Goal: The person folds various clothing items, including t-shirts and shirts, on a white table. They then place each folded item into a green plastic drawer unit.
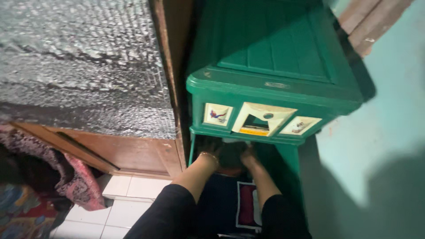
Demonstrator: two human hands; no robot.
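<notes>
Reaching under a green plastic cabinet [270, 66], both hands [230, 155] on a dark garment [230, 199], grip unclear

Pale teal painted wall [389, 132] on the right, dimly lit, with a broad shadow across its lower part. Weathered wooden planks [369, 22] leaning in the upper right corner. At left, brown wooden furniture panel [133, 152] topped by a silver quilted foil sheet [79, 62]. Below, white square floor tiles [128, 199] with dark grout lines. Patterned pink and dark cloth [66, 177] heaped in the lower left, beside a red and blue printed mat [22, 217].
</notes>
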